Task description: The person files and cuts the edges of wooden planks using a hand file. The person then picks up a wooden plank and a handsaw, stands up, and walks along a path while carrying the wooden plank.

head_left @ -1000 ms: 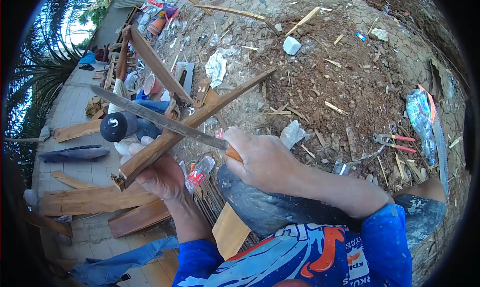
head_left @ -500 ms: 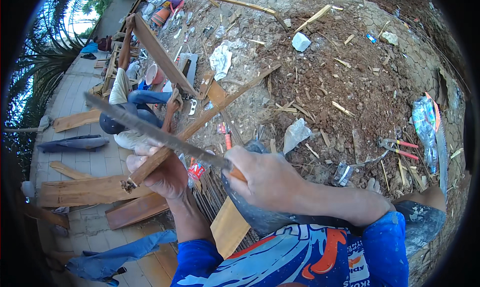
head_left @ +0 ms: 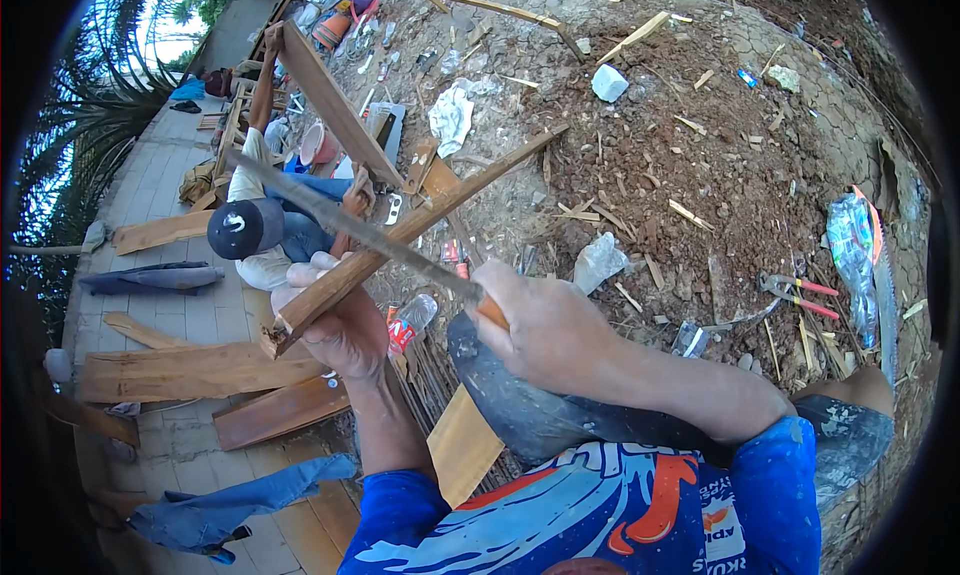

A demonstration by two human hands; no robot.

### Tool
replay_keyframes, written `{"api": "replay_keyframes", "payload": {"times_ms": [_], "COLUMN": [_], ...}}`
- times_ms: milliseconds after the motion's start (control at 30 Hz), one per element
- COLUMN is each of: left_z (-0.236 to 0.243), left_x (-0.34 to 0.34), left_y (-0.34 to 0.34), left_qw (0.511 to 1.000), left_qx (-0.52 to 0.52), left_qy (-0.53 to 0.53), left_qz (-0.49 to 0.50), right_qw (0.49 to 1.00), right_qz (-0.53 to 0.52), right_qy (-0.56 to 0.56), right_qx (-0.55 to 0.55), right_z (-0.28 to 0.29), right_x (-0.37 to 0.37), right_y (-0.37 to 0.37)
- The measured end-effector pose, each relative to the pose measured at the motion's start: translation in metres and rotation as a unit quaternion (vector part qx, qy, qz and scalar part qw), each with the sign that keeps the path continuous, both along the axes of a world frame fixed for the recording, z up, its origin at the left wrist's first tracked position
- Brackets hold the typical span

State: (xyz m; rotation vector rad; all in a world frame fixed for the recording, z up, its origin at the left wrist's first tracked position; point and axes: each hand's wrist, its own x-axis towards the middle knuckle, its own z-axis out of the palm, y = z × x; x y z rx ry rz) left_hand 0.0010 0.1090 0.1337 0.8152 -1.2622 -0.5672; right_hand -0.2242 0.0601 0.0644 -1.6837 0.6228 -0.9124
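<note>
Closest in, a person's blue printed sleeves reach forward. The right hand (head_left: 545, 330) is wrapped tight around the orange handle of a long metal file (head_left: 350, 225), whose blade runs up and to the left, lying across a wooden stick (head_left: 410, 230). The left hand (head_left: 340, 325) grips that stick near its lower end — the stick slants up to the right over the littered dirt. Just beyond the hands, another person in a dark cap (head_left: 245, 228) crouches among planks. Farther right on the ground lie red-handled pliers (head_left: 795, 293) and a handsaw (head_left: 880, 285).
</note>
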Motion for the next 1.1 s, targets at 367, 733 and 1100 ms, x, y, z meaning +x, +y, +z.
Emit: {"api": "replay_keyframes", "payload": {"times_ms": [367, 733, 1100], "left_z": [-0.003, -0.014, -0.018], "left_x": [-0.012, 0.003, -0.002], "left_y": [-0.007, -0.012, -0.004], "left_qw": [0.998, 0.992, 0.992], "left_qx": [-0.051, -0.069, -0.087], "left_qy": [-0.043, -0.086, -0.089], "left_qz": [-0.02, -0.056, -0.007], "right_qw": [0.995, 0.995, 0.998], "right_qz": [-0.011, 0.007, 0.047], "right_qy": [0.052, 0.045, 0.042], "right_qx": [0.084, 0.088, 0.01], "right_z": [-0.014, -0.028, -0.009], "right_x": [0.004, 0.009, 0.007], "right_y": [-0.024, -0.021, -0.002]}}
